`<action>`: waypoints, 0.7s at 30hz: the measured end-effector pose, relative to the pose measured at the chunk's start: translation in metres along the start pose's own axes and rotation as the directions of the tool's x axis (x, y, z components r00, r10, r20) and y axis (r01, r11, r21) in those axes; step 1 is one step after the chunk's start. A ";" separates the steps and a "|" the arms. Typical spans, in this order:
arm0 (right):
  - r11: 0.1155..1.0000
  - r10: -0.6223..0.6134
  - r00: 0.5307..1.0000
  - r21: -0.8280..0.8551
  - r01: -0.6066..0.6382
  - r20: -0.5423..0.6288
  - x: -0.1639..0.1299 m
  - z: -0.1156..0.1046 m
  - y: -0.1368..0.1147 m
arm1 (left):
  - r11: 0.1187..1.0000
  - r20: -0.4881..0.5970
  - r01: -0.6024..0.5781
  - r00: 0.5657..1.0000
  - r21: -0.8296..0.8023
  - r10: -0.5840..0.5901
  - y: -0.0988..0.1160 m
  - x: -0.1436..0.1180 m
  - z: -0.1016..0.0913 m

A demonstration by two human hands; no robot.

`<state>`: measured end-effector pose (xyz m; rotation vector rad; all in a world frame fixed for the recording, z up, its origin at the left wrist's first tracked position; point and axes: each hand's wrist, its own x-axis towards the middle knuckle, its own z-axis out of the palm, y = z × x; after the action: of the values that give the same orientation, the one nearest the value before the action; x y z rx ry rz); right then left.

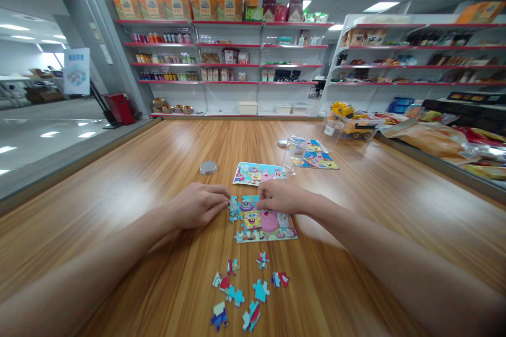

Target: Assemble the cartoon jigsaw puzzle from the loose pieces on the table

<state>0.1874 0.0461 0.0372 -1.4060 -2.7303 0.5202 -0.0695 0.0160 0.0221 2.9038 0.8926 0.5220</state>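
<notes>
A partly assembled cartoon jigsaw puzzle point(265, 224) lies on the wooden table point(158, 179) in front of me. My left hand point(197, 204) rests at the puzzle's upper left corner, fingertips pinching or pressing a piece at its edge. My right hand point(279, 196) sits on the puzzle's top edge, fingers curled down on the pieces there. Several loose puzzle pieces point(245, 292) lie scattered nearer to me. A printed reference picture point(259, 173) lies just beyond the puzzle.
A round metal lid point(208, 167) sits to the far left of the picture. A clear plastic jar point(295, 150) stands on a second picture card point(316, 158). A bin with a yellow toy truck point(351, 121) and snack bags point(435, 139) line the right edge. Stocked shelves stand behind.
</notes>
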 end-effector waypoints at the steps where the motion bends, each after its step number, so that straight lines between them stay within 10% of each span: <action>1: 1.000 0.002 1.000 -0.001 -0.002 0.001 0.000 0.000 0.000 | 1.000 -0.003 0.007 1.000 -0.018 -0.007 -0.001 0.000 0.000; 8: 1.000 0.021 1.000 0.009 -0.021 0.007 -0.001 -0.001 -0.001 | 0.978 -0.055 0.060 0.996 -0.201 -0.073 -0.011 -0.001 0.008; 21: 1.000 0.020 1.000 0.000 -0.020 -0.001 0.000 0.000 -0.001 | 1.000 -0.059 0.012 0.998 -0.007 -0.012 -0.003 -0.001 0.004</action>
<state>0.1866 0.0456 0.0373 -1.4343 -2.7180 0.5205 -0.0703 0.0186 0.0177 2.8892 0.9134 0.6109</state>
